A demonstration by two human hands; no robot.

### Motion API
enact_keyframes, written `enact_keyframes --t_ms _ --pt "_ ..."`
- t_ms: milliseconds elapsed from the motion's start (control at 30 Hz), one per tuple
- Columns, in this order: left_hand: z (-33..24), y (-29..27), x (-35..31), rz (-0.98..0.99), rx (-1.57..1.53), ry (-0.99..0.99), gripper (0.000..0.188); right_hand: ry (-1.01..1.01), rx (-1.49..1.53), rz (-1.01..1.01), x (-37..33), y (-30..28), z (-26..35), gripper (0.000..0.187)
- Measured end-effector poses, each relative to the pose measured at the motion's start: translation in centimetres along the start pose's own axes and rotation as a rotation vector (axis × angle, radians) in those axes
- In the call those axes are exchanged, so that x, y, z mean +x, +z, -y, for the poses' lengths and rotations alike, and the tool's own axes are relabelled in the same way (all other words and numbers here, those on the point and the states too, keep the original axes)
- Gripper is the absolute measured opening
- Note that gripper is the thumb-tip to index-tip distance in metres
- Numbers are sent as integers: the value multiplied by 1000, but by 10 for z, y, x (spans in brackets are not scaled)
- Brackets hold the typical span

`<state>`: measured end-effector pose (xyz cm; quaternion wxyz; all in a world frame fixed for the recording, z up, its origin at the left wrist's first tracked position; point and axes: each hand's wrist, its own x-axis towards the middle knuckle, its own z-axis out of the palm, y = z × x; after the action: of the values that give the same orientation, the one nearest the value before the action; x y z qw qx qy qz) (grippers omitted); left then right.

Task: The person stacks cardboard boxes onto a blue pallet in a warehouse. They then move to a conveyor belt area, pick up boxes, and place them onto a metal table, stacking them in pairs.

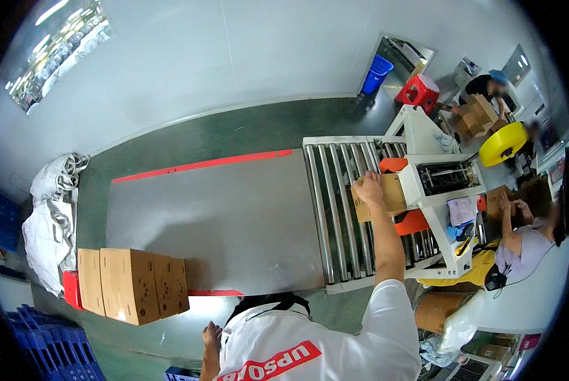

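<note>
My right arm reaches out to a cardboard box (395, 193) lying on the roller conveyor (326, 209). The right hand (368, 188) is closed over the box's near-left edge, fingers bent on its top. Orange guides (413, 221) flank the box where it comes out of the white sealing machine (446, 181). At my left side hangs my left hand (212, 333), its fingers curled in and nothing visible in them. Left of me, several cardboard boxes (132, 282) stand in a row on the end of the grey metal table (246, 216).
Red strips edge the table. White sacks (53, 216) lie beyond its left end, with blue pallets (49, 343) nearby. Two people (526, 247) handle cartons beyond the machine. A yellow tape reel (503, 144), red stools (418, 93) and a blue basket (377, 74) are at the right.
</note>
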<state>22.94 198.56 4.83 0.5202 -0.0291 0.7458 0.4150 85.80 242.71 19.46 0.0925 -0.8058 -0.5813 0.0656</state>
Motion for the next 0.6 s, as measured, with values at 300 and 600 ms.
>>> enact_keyframes --t_ms 300,600 --pt "11 23 24 53 568 220 35 -253 127 -49 -25 7 -35 41" --pt "-3 58 7 90 753 213 39 -495 205 14 -124 -27 -52 28"
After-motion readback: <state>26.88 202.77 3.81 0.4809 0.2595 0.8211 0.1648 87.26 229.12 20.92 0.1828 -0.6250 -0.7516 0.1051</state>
